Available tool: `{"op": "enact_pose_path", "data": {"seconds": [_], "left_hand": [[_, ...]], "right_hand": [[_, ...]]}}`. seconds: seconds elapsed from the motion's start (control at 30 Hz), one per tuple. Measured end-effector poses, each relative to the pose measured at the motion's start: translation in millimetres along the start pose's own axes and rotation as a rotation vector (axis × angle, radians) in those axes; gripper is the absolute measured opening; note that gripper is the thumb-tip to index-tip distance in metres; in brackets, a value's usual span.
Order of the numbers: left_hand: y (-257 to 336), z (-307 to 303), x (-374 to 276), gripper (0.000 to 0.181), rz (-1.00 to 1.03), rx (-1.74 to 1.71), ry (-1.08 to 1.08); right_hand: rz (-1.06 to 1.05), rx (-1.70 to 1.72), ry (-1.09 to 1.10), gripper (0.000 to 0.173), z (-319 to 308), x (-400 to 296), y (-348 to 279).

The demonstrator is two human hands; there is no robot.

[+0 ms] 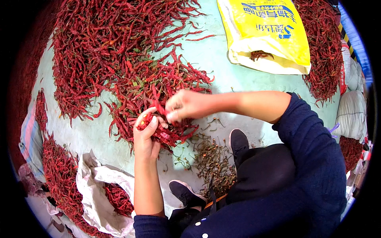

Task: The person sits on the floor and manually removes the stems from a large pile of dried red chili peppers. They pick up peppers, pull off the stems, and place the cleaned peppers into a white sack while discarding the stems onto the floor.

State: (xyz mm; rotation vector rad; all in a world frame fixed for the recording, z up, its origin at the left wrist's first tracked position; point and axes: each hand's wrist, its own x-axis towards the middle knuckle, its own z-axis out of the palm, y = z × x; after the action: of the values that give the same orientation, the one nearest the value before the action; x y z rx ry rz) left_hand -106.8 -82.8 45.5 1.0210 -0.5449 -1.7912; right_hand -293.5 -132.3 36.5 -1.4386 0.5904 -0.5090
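Observation:
My left hand (148,131) is closed around a small bunch of dried red chilies (143,123), several yellowish cut ends facing up. Right beside it, my right hand (186,104) is blurred by motion, its fingers bent and pinched at a blurred red chili (159,107) above the bunch. Whether that chili also touches the left fingers is unclear. Under both hands spreads a loose pile of red chilies (140,89), some with green stems and leaf bits. Between my shoes lies a heap of plucked chili stems (215,163).
A larger chili heap (98,35) covers the far left. An open white woven sack (92,190) with chilies stands at lower left. A yellow printed bag (268,32) lies at the far right, near another chili heap (321,53). Filled sacks (352,113) line the right edge.

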Motion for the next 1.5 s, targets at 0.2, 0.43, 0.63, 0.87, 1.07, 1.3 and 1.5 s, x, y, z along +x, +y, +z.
{"op": "enact_pose_path", "data": {"seconds": [0.2,0.43,0.63,0.87,1.07,1.3,1.5], "left_hand": [[-0.9,-5.4,-6.9,0.020,-0.141,0.157,-0.047],[-9.1,-2.1,-7.7,0.015,-0.206,0.275,-0.083],[-24.2,8.8,-12.0,0.012,-0.303,0.292,-0.044],[-37.3,13.1,-14.6,0.017,-0.321,0.151,0.048],[-37.5,17.1,-17.7,0.011,-0.355,0.079,0.083],[-45.1,18.3,-18.5,0.003,-0.305,0.312,0.062],[-57.5,13.0,-20.8,0.008,-0.197,0.523,-0.043]], "right_hand": [[0.137,-0.019,-0.114,0.025,29.5,-8.7,10.4],[0.120,-0.261,0.207,0.028,17.2,-18.5,-0.1],[0.043,-0.250,0.299,0.021,28.3,-18.5,3.4],[-0.220,-0.715,0.304,0.019,38.6,-24.5,15.2],[-0.164,-0.696,0.388,0.017,46.0,-29.6,16.9],[0.434,0.237,0.338,0.029,39.1,-30.4,20.3],[0.634,0.587,0.258,0.030,40.3,-46.0,41.8]]}}
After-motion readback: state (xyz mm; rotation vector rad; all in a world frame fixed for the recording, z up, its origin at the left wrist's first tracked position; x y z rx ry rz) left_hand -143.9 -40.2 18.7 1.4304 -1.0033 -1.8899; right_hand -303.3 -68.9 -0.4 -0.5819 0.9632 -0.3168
